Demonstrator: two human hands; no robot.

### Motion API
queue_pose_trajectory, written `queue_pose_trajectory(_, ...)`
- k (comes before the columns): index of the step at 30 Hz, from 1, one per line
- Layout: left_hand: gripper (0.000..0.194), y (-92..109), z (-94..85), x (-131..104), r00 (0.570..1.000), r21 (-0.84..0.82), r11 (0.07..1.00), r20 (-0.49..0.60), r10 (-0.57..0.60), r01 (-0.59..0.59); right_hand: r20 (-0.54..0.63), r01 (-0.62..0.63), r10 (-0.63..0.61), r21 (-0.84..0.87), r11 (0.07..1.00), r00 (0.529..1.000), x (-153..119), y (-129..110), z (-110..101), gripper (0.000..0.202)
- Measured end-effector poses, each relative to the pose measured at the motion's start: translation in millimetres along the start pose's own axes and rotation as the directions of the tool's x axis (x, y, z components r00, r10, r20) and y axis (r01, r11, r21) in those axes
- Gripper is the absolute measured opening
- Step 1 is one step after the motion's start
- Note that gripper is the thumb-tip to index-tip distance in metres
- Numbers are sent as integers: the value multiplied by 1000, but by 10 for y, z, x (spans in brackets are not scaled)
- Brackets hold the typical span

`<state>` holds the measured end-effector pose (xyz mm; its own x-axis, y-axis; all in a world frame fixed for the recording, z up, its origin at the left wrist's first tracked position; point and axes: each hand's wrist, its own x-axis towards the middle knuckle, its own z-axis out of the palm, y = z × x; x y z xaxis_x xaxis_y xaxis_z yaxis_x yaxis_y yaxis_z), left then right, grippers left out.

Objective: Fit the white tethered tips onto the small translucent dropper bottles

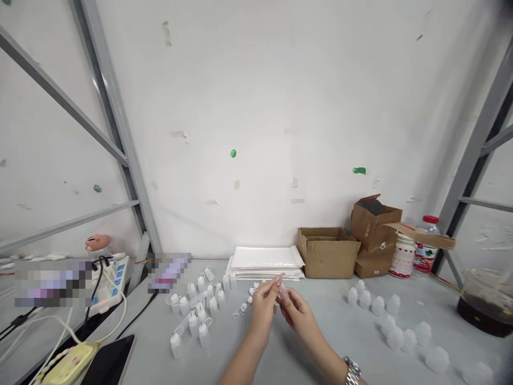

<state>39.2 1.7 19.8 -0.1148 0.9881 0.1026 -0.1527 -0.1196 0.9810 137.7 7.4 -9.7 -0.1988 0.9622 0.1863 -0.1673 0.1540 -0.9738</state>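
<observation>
Both hands meet above the middle of the grey table [280, 363]. My left hand [265, 299] has its fingers pinched together, touching a small translucent piece. My right hand [294, 308] closes its fingers on the same piece, which is mostly hidden by the fingers. Left of the hands stand several small white bottles [193, 324], some with looped caps. Small white caps [243, 307] lie just beside my left hand. Several translucent bottles without looped caps [377, 306] are spread over the right side of the table.
White flat packets [266, 258] are stacked at the back, beside an open cardboard box [329, 256] and a brown paper bag [374, 235]. A glass container of dark liquid [487, 310] stands far right. On the left are a black phone [110, 363], cables and a power strip [108, 289].
</observation>
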Motion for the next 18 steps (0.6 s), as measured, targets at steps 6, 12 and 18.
queue_pose_trajectory(6, 33, -68, -54, 56, 982, 247, 954, -35, 184, -170, 208, -170, 147, 95, 981, 967, -11, -95, -33, 47)
queue_pose_trajectory(12, 30, -154, -70, 17, 953, 457, 838, 101, 284, -298, 222, -193, 137, 254, 948, 965, -64, -191, -83, 48)
queue_pose_trajectory(18, 30, -197, -131, 60, 960, 425, 871, -15, 281, -249, 236, -247, 197, 206, 947, 952, -107, -118, -50, 50)
